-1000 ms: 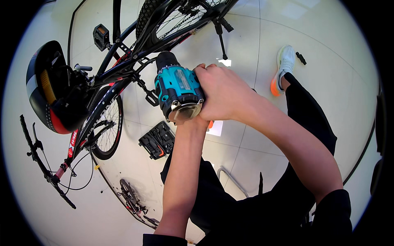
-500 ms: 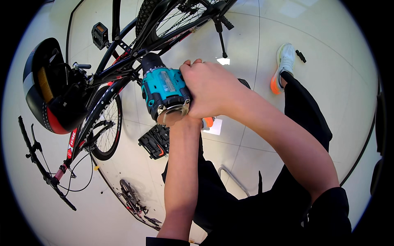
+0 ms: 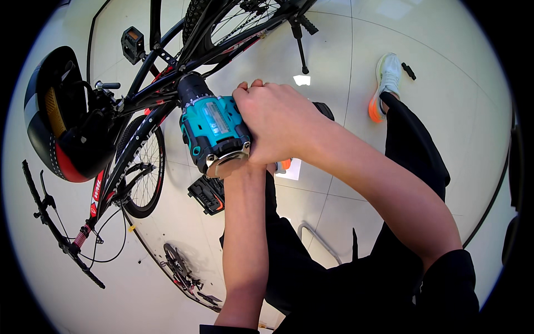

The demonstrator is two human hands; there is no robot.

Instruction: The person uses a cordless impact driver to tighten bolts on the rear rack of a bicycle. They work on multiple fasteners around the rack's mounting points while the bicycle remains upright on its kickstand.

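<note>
A teal and black cordless drill (image 3: 214,133) is held low over a black bicycle frame (image 3: 150,94), its black chuck pointing up-left and almost at the frame tubes. My right hand (image 3: 278,125) wraps around the drill's right side and rear. My left forearm rises from the lower edge, and my left hand (image 3: 247,172) ends right under the drill's rear. Its fingers are hidden by the drill and the right hand.
A red and black helmet (image 3: 61,128) hangs at the handlebar on the left. The front wheel (image 3: 142,172), a pedal (image 3: 133,44) and a kickstand (image 3: 300,47) surround the drill. On the tiled floor lie a black tool case (image 3: 208,195), a chainring part (image 3: 178,267) and a bent metal rod (image 3: 320,242). My foot wears a white and orange shoe (image 3: 384,83).
Both hands have carried the drill to the left, bringing its chuck closer to the bicycle frame. The bicycle and floor items have stayed put.
</note>
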